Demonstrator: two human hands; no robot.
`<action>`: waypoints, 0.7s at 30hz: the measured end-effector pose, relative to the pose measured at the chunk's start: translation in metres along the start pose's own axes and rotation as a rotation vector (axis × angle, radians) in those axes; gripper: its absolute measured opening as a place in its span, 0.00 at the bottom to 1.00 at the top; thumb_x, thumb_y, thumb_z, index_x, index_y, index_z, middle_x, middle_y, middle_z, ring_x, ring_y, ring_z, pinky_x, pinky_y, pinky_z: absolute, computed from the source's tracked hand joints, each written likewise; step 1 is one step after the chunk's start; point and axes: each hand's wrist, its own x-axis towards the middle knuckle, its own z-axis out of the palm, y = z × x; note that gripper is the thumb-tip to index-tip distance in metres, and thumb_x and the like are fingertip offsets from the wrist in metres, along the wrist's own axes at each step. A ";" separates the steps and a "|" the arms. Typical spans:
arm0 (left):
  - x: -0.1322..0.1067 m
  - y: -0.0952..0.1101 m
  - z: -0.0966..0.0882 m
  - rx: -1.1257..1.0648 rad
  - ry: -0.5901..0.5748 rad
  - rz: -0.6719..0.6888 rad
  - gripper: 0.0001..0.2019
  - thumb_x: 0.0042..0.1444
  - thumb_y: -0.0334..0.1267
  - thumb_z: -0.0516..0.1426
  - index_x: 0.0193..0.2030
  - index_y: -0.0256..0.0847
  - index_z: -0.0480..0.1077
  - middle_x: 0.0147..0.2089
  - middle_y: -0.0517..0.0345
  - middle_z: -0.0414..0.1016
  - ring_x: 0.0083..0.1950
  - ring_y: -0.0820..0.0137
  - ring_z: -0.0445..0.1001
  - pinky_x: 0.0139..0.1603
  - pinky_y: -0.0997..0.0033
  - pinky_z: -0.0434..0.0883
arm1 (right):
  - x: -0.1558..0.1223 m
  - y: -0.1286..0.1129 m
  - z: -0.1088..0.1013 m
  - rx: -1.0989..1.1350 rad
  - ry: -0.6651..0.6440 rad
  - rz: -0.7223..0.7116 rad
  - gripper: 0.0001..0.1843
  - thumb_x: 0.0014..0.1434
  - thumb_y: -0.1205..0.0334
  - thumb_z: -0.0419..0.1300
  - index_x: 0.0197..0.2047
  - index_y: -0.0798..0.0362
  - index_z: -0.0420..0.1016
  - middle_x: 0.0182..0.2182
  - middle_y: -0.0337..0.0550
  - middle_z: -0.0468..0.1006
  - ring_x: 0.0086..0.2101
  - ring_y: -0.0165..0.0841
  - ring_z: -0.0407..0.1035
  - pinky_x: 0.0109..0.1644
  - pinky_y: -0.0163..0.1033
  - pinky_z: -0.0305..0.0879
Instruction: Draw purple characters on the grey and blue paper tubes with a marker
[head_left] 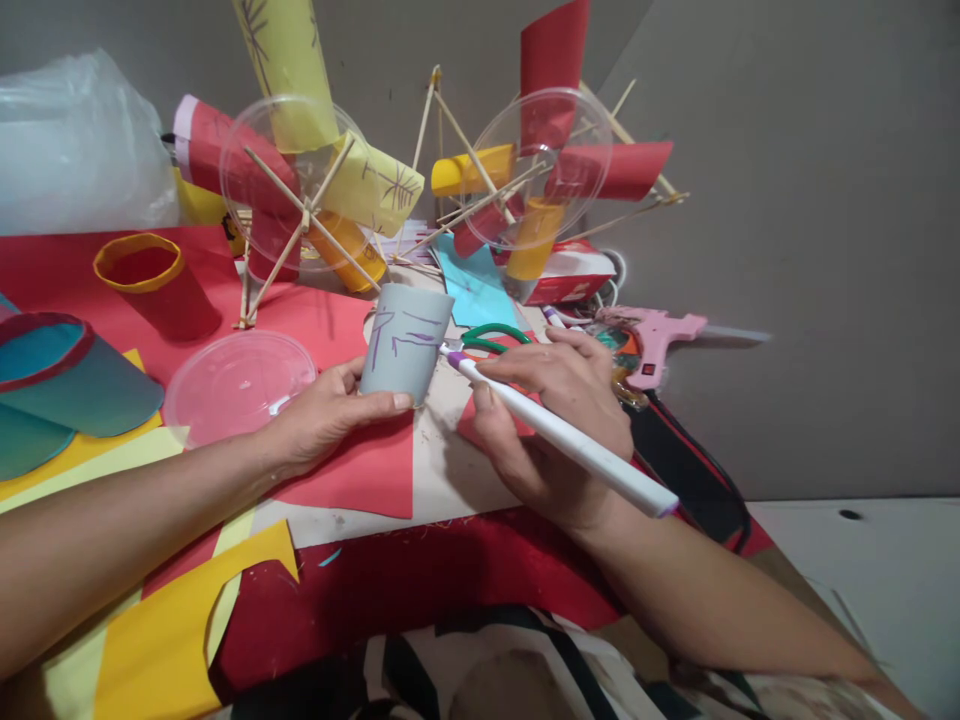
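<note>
A small grey cup with purple lines drawn on its side stands tilted a little in my left hand. My left thumb lies along its lower edge, with the fingers behind it. My right hand is closed around a white marker pen with a purple tip end. The pen's tip touches, or nearly touches, the right side of the cup. Just beyond my right fingers lie green-handled scissors, partly hidden. A clear round lid lies beside my left wrist.
Two stick-and-paper pinwheel models with clear discs stand at the back. A pink glue gun lies at the right. Paper tubes, a red one and a blue one, stand left. Yellow cut paper lies in front.
</note>
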 end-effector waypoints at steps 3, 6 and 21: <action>0.000 0.000 0.000 -0.009 -0.004 0.000 0.28 0.45 0.43 0.79 0.52 0.38 0.82 0.52 0.47 0.85 0.55 0.56 0.80 0.63 0.56 0.71 | 0.000 0.000 0.000 -0.018 -0.009 0.003 0.06 0.67 0.66 0.63 0.44 0.45 0.77 0.32 0.35 0.88 0.34 0.38 0.85 0.57 0.50 0.72; 0.000 0.000 -0.001 -0.028 -0.013 -0.007 0.28 0.45 0.43 0.79 0.52 0.38 0.82 0.52 0.48 0.86 0.55 0.56 0.80 0.63 0.57 0.71 | -0.001 0.000 0.000 -0.009 -0.008 0.004 0.05 0.67 0.66 0.63 0.44 0.46 0.76 0.32 0.35 0.88 0.34 0.37 0.84 0.57 0.51 0.72; 0.000 0.000 0.000 -0.048 -0.011 -0.014 0.28 0.44 0.44 0.80 0.51 0.38 0.83 0.53 0.47 0.85 0.56 0.56 0.80 0.64 0.56 0.70 | -0.007 -0.004 0.005 0.092 0.035 0.025 0.06 0.64 0.67 0.63 0.43 0.46 0.75 0.31 0.34 0.84 0.33 0.36 0.81 0.58 0.52 0.72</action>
